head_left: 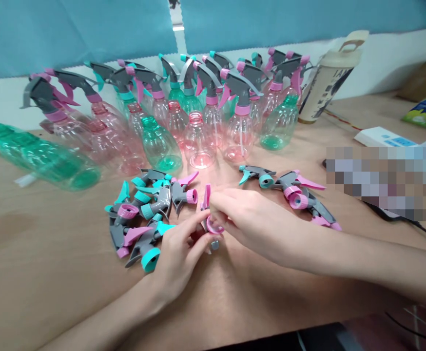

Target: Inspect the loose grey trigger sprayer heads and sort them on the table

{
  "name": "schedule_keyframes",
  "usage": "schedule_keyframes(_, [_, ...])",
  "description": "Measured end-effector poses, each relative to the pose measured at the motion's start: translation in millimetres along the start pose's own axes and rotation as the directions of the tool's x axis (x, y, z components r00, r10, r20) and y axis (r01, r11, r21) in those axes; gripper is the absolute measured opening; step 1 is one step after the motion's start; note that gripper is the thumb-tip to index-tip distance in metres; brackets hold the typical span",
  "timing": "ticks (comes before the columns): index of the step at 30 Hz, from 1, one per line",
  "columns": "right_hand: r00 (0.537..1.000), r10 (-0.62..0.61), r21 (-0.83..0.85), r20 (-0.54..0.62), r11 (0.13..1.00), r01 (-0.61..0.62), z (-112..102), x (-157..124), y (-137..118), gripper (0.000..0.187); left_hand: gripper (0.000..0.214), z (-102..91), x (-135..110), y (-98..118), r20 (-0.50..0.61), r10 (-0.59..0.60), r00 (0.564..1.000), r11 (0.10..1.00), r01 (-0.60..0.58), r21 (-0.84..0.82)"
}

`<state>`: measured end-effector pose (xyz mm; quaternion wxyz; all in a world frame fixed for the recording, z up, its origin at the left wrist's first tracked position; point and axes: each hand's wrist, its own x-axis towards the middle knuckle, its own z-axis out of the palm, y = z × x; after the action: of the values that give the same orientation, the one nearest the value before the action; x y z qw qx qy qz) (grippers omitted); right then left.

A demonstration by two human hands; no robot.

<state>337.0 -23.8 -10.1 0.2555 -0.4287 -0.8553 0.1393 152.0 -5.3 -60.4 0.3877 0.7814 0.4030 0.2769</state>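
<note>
Both my hands meet at the middle of the wooden table on one grey spray head with a pink collar. My left hand pinches it from below with its fingers closed. My right hand grips it from above, fingers curled over the pink trigger. A heap of loose grey spray heads with pink and teal parts lies just left of my hands. A smaller group of spray heads lies to the right.
Several clear pink and green spray bottles stand in rows behind, some capped, some with no spray head. Green bottles lie on their sides at left. A tall cup, a white box and cables sit at right.
</note>
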Motion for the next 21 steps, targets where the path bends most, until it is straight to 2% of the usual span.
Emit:
schedule_keyframes(3, [0.998, 0.018, 0.058, -0.057, 0.998, -0.015, 6, 0, 1, 0.019, 0.029, 0.2, 0, 1, -0.009, 0.016, 1.0, 1.0, -0.016, -0.018])
schedule_keyframes(7, [0.993, 0.11, 0.152, -0.048, 0.983, -0.102, 4, 2, 0, 0.016, 0.032, 1.1, 0, 1, -0.032, 0.053, 0.998, 0.998, -0.054, -0.03])
schedule_keyframes(11, [0.989, 0.148, 0.21, -0.007, 0.967, -0.143, -7, 5, -4, 0.016, 0.031, 1.0, 0, 2, -0.065, 0.135, 0.989, 0.991, -0.134, 0.027])
schedule_keyframes(16, [0.99, 0.138, 0.269, 0.039, 0.953, -0.143, -25, 2, -10, 0.011, 0.027, -4.4, 0, 14, -0.116, 0.303, 0.946, 0.951, -0.293, 0.099])
schedule_keyframes(21, [0.993, 0.12, 0.314, -0.007, 0.943, -0.112, -40, -10, -14, 0.003, 0.031, -14.7, -5, 25, -0.131, 0.335, 0.933, 0.937, -0.315, 0.152])
